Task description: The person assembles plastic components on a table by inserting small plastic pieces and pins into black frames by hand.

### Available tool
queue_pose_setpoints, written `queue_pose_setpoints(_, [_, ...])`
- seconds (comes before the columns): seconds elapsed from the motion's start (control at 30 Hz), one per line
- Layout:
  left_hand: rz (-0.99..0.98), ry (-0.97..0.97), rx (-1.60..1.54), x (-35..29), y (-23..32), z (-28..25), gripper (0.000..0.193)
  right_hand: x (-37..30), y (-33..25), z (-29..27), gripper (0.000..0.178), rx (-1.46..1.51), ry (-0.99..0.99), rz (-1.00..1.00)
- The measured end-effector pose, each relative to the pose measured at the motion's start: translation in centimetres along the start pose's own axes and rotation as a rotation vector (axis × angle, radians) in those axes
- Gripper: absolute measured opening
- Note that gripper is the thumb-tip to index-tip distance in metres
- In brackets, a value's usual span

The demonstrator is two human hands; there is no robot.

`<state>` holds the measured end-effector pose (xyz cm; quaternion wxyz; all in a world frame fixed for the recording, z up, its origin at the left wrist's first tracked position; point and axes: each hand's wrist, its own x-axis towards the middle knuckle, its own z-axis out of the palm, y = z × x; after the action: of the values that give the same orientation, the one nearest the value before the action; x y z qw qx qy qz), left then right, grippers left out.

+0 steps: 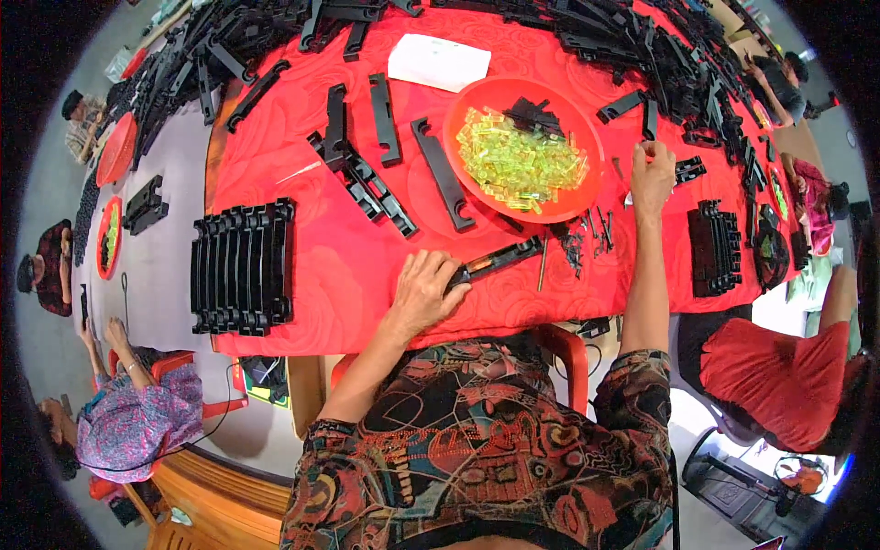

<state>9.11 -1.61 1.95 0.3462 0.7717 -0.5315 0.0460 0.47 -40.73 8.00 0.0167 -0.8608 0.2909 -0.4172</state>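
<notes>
My left hand (424,286) is closed over the left end of a long black plastic part (502,260), which lies at a slant near the table's front edge. To the right, my right hand (653,176) is raised with its fingers drawn together; whatever they hold, if anything, is too small to make out. Just beyond its fingertips is a short black part (650,124). Between the hands lie small black pieces (573,249) and a thin rod (543,263). A red round tray (587,151) holds many yellow-green translucent pieces (513,165) and a clump of black ones (534,119).
Neat rows of black parts stand at left (240,266) and right (715,247). Loose long black parts (385,119) lie left of the tray, with a white packet (438,62) behind it. Black parts heap along the far edge. Co-workers sit at left (137,412) and right (779,376).
</notes>
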Motion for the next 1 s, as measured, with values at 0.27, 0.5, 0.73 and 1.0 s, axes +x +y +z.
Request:
queue_pose_setpoints(0.27, [-0.008,-0.015,0.004,0.2,0.2,-0.3,0.035,-0.6,-5.0,4.0,0.011,0.122,-0.183,-0.058])
queue_pose_setpoints(0.5, [-0.003,0.001,-0.010,0.2,0.1,-0.1,0.036,1.5,-6.8,7.3,0.011,-0.421,-0.427,-0.232])
queue_pose_setpoints(0.73, [-0.024,-0.011,-0.012,0.2,0.1,-0.3,0.035,2.2,-8.3,8.4,0.013,-0.532,-0.547,-0.332])
queue_pose_setpoints(1.0, [-0.029,-0.011,-0.030,0.3,0.2,-0.2,0.036,3.0,-6.6,4.6,0.021,0.017,-0.215,-0.065])
